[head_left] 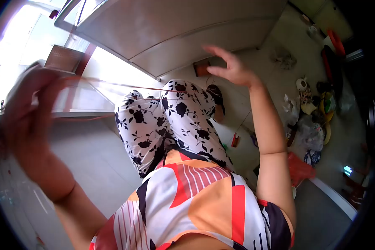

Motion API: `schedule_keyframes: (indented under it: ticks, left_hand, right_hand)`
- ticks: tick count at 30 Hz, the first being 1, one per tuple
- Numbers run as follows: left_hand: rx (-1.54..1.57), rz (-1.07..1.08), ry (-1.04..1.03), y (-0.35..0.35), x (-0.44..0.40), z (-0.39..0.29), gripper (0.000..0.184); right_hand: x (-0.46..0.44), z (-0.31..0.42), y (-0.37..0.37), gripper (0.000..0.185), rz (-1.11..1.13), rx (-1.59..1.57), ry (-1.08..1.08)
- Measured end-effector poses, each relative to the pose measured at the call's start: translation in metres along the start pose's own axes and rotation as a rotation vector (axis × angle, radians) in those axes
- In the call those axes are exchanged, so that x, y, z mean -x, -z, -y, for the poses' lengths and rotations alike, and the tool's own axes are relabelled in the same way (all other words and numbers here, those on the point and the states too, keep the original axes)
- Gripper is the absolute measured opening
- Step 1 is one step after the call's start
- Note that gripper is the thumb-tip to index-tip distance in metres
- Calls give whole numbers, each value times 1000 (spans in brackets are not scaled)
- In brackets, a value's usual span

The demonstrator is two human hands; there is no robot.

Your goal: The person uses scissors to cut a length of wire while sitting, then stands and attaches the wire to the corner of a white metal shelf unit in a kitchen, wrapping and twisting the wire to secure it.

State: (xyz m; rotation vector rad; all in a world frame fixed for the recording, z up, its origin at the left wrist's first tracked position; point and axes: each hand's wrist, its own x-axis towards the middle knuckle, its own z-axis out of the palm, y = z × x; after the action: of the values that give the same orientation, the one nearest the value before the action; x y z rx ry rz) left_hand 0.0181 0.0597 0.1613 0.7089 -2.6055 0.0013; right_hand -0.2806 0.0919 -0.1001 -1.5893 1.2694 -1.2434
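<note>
Head view, left hand [35, 98]: blurred; cannot tell its grip.
Right hand [233, 71]: thumb and fingers spread.
Thin cord [133, 86]: from the left hand across patterned trousers [180, 109].
Floor [241, 102]: red object [235, 140].
Beyond: metallic cabinet [175, 31].

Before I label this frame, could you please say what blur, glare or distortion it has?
Head view: left hand heavily blurred, right hand slightly blurred at the fingertips; glare washes out the area beside the cardboard box; wide-angle distortion, with black corners.
</note>
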Motion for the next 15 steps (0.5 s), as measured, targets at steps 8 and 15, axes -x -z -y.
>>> schedule_keyframes:
  ticks: [8, 15]
  left_hand:
    - [316, 166, -41, -43, 9, 16, 3]
    - [1040, 277, 448, -85, 55, 57, 19]
  right_hand:
    - [-21, 166, -108, 37, 28, -506, 160]
    - [-24, 135, -137, 10, -173, -140, 283]
